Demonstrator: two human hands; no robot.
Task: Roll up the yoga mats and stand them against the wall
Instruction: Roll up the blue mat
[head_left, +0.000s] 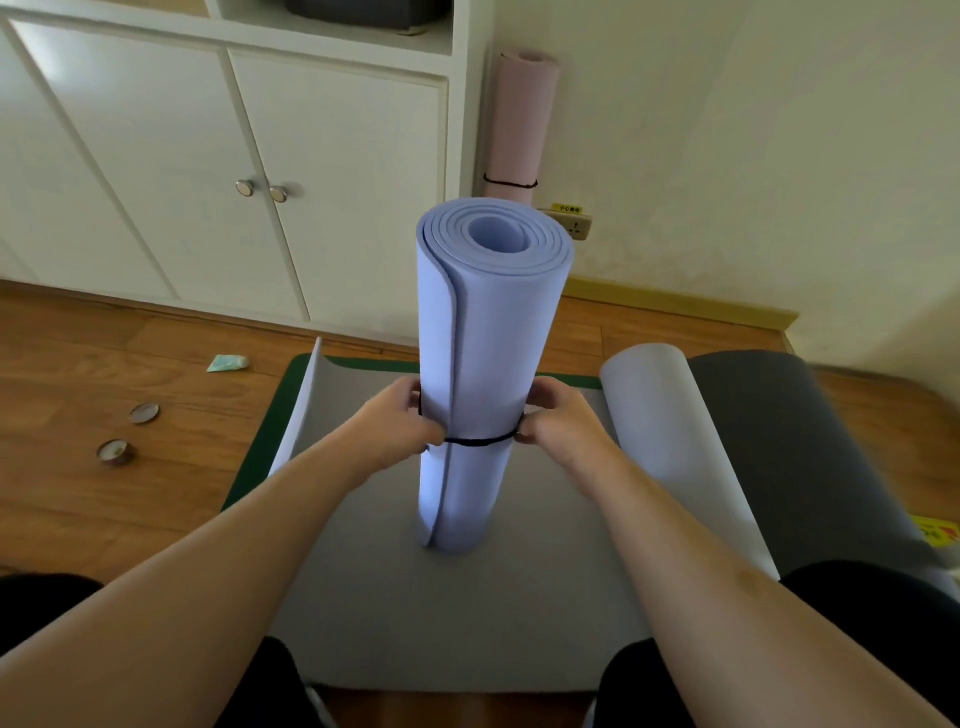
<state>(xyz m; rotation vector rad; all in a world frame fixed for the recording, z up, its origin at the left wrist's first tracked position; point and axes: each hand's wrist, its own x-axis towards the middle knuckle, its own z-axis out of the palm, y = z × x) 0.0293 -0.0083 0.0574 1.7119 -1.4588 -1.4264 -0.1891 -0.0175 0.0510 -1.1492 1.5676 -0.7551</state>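
A rolled lilac yoga mat (488, 332) stands upright on a flat grey mat (447, 597) in front of me. A thin black band (480, 442) circles the roll below its middle. My left hand (397, 423) grips the roll and pinches the band on its left side. My right hand (558, 415) does the same on the right side. A rolled pink mat (519, 119) with a black band stands against the wall beside the cabinet.
A white cabinet (208, 171) fills the back left. On the wooden floor to the left lie two small round tins (127, 434) and a green wrapper (227, 362). A partly rolled grey and dark mat (727, 452) lies at the right. A wall socket (571, 223) sits behind the roll.
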